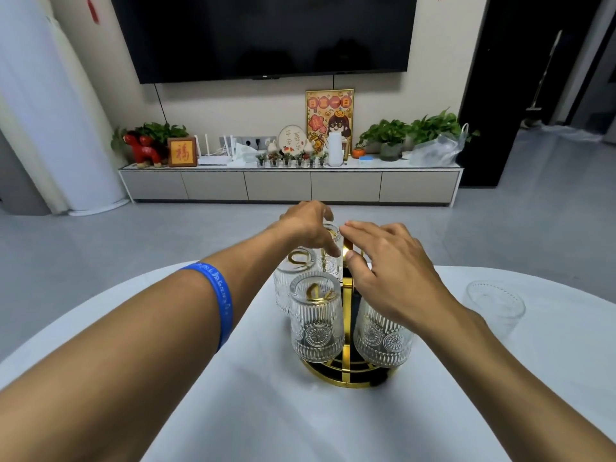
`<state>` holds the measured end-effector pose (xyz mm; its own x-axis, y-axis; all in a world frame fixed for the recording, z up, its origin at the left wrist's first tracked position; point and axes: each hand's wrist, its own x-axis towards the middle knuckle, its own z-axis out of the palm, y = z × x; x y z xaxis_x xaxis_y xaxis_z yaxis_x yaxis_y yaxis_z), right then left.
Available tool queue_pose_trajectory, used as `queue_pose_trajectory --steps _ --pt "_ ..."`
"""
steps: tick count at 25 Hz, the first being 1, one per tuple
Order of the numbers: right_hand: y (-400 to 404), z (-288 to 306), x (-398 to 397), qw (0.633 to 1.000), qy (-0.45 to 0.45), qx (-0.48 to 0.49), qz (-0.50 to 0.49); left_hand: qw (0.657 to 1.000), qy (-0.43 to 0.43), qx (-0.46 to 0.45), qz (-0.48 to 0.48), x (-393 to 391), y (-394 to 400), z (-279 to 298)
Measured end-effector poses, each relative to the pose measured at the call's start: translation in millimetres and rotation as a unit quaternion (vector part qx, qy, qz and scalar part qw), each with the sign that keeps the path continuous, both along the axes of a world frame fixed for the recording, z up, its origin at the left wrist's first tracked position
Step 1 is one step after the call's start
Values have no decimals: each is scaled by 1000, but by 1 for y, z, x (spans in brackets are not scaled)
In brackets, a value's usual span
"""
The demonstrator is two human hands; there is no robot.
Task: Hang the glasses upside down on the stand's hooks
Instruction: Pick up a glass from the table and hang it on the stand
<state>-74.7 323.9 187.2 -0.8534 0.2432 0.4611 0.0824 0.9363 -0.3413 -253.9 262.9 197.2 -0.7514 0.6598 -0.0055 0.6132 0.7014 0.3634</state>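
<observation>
My left hand (308, 225) grips the far glass (331, 253) from above, upside down at the back of the gold stand (348, 375). My right hand (396, 271) hovers open over the stand's top, holding nothing. Three glasses hang there; another glass (495, 306) stands upright on the white table (233, 411), well to the right.

Both forearms are bare, with no sleeves in view. The left arm wears a blue rubber wristband (218, 296) printed with small pale lettering too fine to read. The left hand (308, 225) and right hand (395, 265) carry no rings, watch or gloves.
</observation>
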Motion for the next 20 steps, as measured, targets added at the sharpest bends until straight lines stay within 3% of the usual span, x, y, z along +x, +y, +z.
queue_pose_trajectory --steps 4,6,8,10,12,15,20 --pt "20 13 4 998 -40 7 45 997 -41 65 4 15 -13 15" --pt "33 4 23 998 29 -59 24 988 -12 152 -14 29 -29 19" --pt "48 -20 56 975 146 -144 -82 976 10 206 -74 51 -45 20" --pt "65 -52 88 934 175 -226 -216 969 6 200 -144 70 -55 18" --pt "84 -80 106 898 117 -301 -300 968 -7 191 -162 76 -56 18" --pt "107 -104 104 867 50 -385 -313 969 -37 200 -143 69 -52 27" --pt "137 -136 83 829 54 -470 -299 976 -65 132 -159 47 -52 32"
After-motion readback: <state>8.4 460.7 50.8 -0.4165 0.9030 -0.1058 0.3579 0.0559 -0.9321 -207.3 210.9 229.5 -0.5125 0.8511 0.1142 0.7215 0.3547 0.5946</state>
